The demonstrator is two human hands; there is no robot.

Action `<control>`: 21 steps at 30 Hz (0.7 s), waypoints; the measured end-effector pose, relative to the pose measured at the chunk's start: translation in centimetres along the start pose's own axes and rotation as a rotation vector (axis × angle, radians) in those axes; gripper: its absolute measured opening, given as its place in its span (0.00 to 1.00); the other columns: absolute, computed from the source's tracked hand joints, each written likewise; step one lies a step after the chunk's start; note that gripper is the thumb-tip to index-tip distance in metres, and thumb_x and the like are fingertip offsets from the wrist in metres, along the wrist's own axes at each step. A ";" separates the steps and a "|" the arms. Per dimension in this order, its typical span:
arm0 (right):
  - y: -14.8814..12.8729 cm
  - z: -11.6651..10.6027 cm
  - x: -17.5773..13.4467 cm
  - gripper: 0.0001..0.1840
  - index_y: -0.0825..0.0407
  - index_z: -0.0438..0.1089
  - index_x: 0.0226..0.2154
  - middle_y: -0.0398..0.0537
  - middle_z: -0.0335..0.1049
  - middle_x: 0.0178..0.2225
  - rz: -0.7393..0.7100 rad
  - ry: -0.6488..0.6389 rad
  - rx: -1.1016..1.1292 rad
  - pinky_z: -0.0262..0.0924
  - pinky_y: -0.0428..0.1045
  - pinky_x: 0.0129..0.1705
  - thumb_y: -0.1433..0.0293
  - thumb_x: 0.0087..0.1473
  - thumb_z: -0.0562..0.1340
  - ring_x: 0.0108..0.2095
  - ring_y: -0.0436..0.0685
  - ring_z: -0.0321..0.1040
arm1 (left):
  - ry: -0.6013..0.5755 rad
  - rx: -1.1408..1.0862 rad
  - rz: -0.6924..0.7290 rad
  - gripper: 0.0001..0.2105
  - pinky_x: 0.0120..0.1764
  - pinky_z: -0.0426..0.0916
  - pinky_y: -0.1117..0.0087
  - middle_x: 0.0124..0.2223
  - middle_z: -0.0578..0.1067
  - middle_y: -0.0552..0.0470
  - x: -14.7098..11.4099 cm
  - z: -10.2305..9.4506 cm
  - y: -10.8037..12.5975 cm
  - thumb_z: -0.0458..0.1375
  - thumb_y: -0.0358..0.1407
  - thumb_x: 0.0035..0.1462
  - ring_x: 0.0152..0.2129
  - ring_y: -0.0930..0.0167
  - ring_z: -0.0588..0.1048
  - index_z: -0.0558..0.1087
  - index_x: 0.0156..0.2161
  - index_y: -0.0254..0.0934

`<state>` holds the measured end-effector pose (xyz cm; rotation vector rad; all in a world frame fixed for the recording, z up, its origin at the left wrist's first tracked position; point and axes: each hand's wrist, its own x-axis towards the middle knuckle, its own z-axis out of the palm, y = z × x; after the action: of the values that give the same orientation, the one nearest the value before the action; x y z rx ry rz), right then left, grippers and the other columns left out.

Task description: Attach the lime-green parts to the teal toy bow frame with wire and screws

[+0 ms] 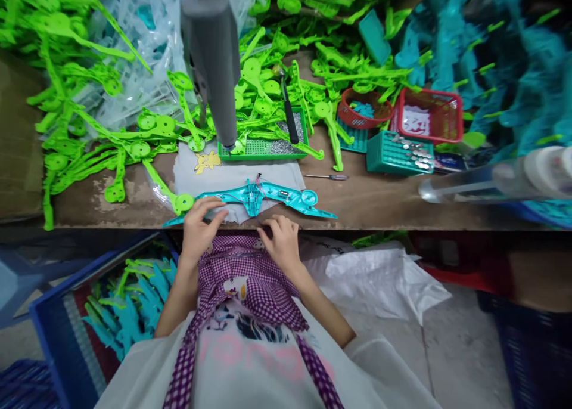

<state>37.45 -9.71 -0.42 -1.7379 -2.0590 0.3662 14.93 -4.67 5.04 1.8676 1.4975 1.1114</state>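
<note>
A teal plastic toy bow shell (277, 191) lies across a light cloth (286, 170) at the table's front edge. Thin wires and a small mechanism show at its middle. My left hand (201, 227) is curled over the shell's left limb, with fingertips on it and the thumb just below. Close to the table edge, below the shell's middle, my right hand (282, 242) has loosely bent fingers, with the thumb apart and nothing visible in it. A grey power screwdriver (212, 69) hangs point down above the cloth.
Bright green plastic parts (67, 129) are heaped at the left and back, teal parts (447, 45) at the right. A green tray (259, 149) of small screws holds a black-handled tool (288, 108). Baskets (429, 129), a small screwdriver (328, 176) and a blue crate (53, 337) stand around.
</note>
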 end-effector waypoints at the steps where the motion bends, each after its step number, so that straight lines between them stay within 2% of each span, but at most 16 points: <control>1: -0.1 0.1 0.2 0.11 0.52 0.70 0.39 0.52 0.73 0.41 -0.014 -0.034 0.028 0.52 0.54 0.45 0.64 0.63 0.55 0.43 0.58 0.66 | -0.120 0.022 0.048 0.07 0.50 0.69 0.59 0.44 0.77 0.50 0.4 0.3 0.2 0.61 0.36 0.60 0.44 0.66 0.75 0.76 0.43 0.42; 3: -0.1 -0.2 0.7 0.11 0.52 0.69 0.37 0.52 0.72 0.40 -0.031 -0.081 0.110 0.53 0.54 0.44 0.65 0.64 0.54 0.42 0.58 0.66 | -0.370 0.116 0.133 0.10 0.52 0.67 0.55 0.50 0.75 0.48 1.6 0.5 0.2 0.59 0.35 0.61 0.48 0.63 0.73 0.75 0.48 0.45; 4: 0.0 -0.5 0.9 0.11 0.52 0.68 0.36 0.52 0.72 0.39 -0.019 -0.085 0.169 0.54 0.54 0.44 0.66 0.64 0.53 0.42 0.58 0.66 | -0.452 0.177 0.154 0.12 0.53 0.66 0.53 0.53 0.73 0.47 2.3 0.5 0.1 0.58 0.33 0.61 0.50 0.62 0.71 0.75 0.49 0.45; 5: 0.1 -0.8 1.1 0.11 0.51 0.67 0.35 0.52 0.71 0.39 0.010 -0.074 0.243 0.56 0.54 0.43 0.65 0.64 0.52 0.42 0.58 0.66 | -0.490 0.236 0.157 0.13 0.54 0.65 0.51 0.55 0.72 0.46 3.0 0.6 -0.1 0.57 0.32 0.61 0.52 0.60 0.69 0.75 0.49 0.46; 7: 0.3 -1.8 1.7 0.11 0.50 0.64 0.35 0.50 0.70 0.36 0.114 -0.046 0.432 0.59 0.52 0.41 0.63 0.63 0.52 0.39 0.57 0.67 | -0.495 0.328 0.123 0.13 0.54 0.64 0.49 0.57 0.69 0.45 4.5 1.0 -0.8 0.57 0.29 0.59 0.55 0.57 0.66 0.76 0.47 0.45; 9: 0.4 -3.2 2.5 0.11 0.49 0.60 0.37 0.44 0.67 0.29 0.251 -0.075 0.636 0.60 0.50 0.34 0.59 0.63 0.51 0.30 0.54 0.66 | -0.515 0.366 0.078 0.12 0.54 0.63 0.48 0.55 0.70 0.45 5.9 1.9 -1.5 0.60 0.27 0.56 0.55 0.55 0.65 0.78 0.43 0.43; 11: 0.3 -4.8 3.7 0.12 0.48 0.60 0.37 0.37 0.62 0.23 0.323 -0.118 0.739 0.56 0.47 0.27 0.57 0.62 0.52 0.21 0.50 0.60 | -0.580 0.354 0.045 0.09 0.54 0.63 0.49 0.52 0.72 0.45 6.9 2.7 -2.2 0.62 0.27 0.53 0.54 0.54 0.66 0.79 0.38 0.42; 13: 0.3 -6.5 5.2 0.11 0.49 0.61 0.35 0.38 0.63 0.25 0.279 -0.095 0.699 0.53 0.46 0.25 0.59 0.60 0.55 0.20 0.48 0.56 | -0.641 0.310 0.037 0.07 0.54 0.63 0.51 0.50 0.73 0.45 7.5 3.0 -2.6 0.62 0.28 0.52 0.51 0.56 0.68 0.79 0.35 0.41; 16: 0.5 -8.6 7.9 0.08 0.50 0.64 0.32 0.43 0.67 0.32 0.130 0.034 0.545 0.55 0.47 0.30 0.63 0.59 0.57 0.25 0.48 0.59 | -0.698 0.238 0.043 0.03 0.51 0.65 0.56 0.44 0.74 0.46 8.2 2.5 -2.8 0.61 0.30 0.52 0.46 0.60 0.70 0.77 0.33 0.39; 19: 1.4 -9.6 10.0 0.07 0.50 0.66 0.32 0.45 0.68 0.34 0.050 0.123 0.420 0.56 0.48 0.33 0.65 0.59 0.57 0.29 0.50 0.61 | -0.731 0.188 -0.004 0.02 0.47 0.66 0.61 0.38 0.74 0.48 8.9 1.8 -2.6 0.58 0.31 0.54 0.39 0.65 0.72 0.74 0.33 0.38; 21: 2.4 -9.7 10.5 0.08 0.50 0.68 0.33 0.47 0.68 0.36 0.048 0.153 0.341 0.57 0.48 0.34 0.64 0.59 0.58 0.30 0.51 0.61 | -0.728 0.174 -0.045 0.03 0.45 0.66 0.62 0.36 0.74 0.50 9.2 1.7 -2.5 0.57 0.30 0.54 0.36 0.66 0.72 0.72 0.32 0.39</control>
<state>42.80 0.42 8.49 -1.5584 -1.7342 0.5456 15.59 5.01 4.78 2.0249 1.2087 0.2136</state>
